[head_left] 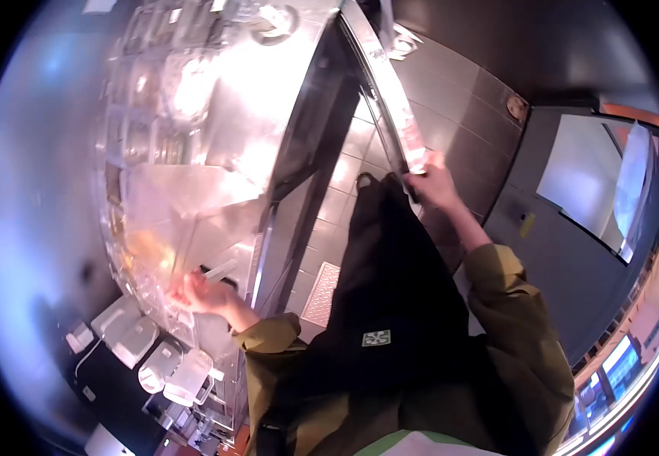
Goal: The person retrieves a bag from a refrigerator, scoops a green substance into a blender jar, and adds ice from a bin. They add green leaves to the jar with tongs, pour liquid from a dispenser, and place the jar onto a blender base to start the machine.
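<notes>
My right hand (pixel 434 185) is closed around the edge of a metal-edged door (pixel 386 80), which stands swung out from the counter's front. Behind the door, the dark opening of the cabinet (pixel 310 129) shows under the counter. My left hand (pixel 199 293) is over the near end of the steel counter (pixel 257 64), its fingers curled and bunched beside the clear plastic containers (pixel 138 140). Glare hides what those fingers hold, if anything. Just past that hand lies a pale, flat strip (pixel 223 270) with something black by it.
White appliances (pixel 132 342) stand at the lower left. Grey tiles and a metal floor grate (pixel 321 292) lie below. A dark cabinet (pixel 527 205) with a sheet in clear plastic (pixel 588 171) is on the right. Screens (pixel 620 363) glow at the lower right.
</notes>
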`<action>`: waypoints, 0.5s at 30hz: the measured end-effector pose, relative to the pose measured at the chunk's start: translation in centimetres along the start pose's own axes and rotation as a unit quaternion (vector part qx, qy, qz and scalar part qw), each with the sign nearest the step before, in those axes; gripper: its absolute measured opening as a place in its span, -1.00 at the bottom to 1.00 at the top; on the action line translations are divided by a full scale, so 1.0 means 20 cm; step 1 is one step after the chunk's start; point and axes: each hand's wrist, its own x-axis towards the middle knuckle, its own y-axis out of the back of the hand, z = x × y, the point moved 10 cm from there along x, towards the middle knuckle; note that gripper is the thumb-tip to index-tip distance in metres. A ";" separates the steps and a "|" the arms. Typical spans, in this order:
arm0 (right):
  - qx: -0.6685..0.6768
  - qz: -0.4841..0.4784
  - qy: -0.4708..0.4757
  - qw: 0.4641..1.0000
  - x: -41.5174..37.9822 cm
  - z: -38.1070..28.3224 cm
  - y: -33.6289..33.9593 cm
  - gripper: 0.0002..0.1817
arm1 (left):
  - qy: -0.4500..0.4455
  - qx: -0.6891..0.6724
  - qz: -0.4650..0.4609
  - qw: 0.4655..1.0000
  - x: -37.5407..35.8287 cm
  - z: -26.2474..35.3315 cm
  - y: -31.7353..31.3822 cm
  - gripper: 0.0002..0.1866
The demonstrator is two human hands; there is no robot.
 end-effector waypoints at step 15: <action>-0.091 0.199 0.330 0.918 1.11 0.22 0.07 -0.68 | -0.234 0.259 -0.303 0.887 -1.21 -0.85 -0.56 -0.72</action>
